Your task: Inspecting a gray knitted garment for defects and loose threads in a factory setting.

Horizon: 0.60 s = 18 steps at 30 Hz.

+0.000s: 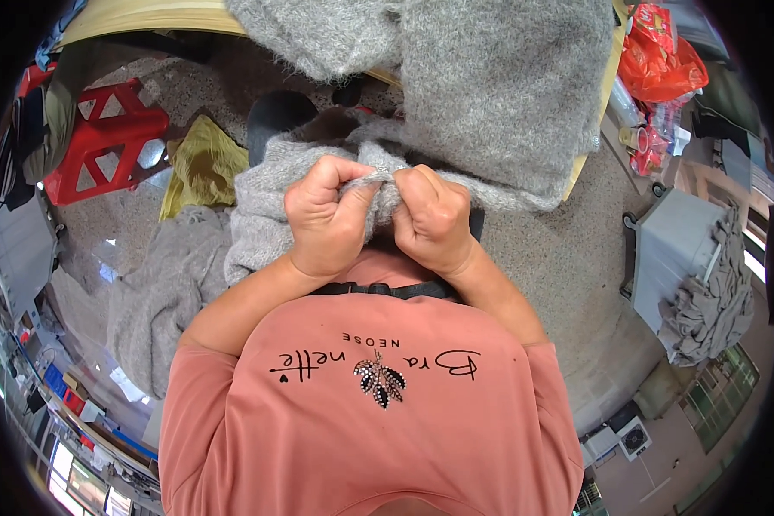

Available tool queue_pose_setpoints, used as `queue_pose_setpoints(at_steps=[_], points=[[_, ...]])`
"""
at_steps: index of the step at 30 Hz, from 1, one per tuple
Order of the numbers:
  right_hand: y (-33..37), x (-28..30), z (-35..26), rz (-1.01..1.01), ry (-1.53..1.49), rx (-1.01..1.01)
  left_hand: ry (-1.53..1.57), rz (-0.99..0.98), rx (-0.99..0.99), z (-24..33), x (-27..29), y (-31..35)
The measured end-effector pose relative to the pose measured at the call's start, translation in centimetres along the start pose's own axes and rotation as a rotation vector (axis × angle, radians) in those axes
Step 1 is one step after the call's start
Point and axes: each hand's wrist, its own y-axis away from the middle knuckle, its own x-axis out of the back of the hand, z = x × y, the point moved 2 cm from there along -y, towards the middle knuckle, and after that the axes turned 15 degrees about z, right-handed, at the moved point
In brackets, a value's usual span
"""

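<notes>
Fuzzy light-grey knitted fabric [262, 202] lies gathered across my lap. My left hand [328, 219] pinches an edge of it between thumb and fingers. Close beside it, my right hand [434, 215] is closed on the same edge, its fingers curled under. A short stretch of the knit runs between the two hands, in front of my waist. Part of the fabric trails off to the right, below a larger grey knitted piece [507, 95] that hangs over the table edge. What lies inside my curled fingers is hidden.
A pale wooden table [155, 19] spans the far side. On the left are a red plastic stool [112, 142], a yellow bag [202, 159] and more grey knit [176, 267] low down. Rightward stand a red plastic bag [662, 69] and a wheeled cart [666, 254] with grey cloth [714, 301].
</notes>
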Motion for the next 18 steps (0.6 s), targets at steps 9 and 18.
queue_pose_setpoints(at_steps=[9,18], points=[[0.1,-0.5,0.5,0.114,0.087,0.085,0.197,0.007,0.24,0.1,-0.8,0.1],[0.1,-2.6,2.2,0.118,0.02,-0.053,0.171,0.085,0.167,-2.1,-1.3,-0.2]])
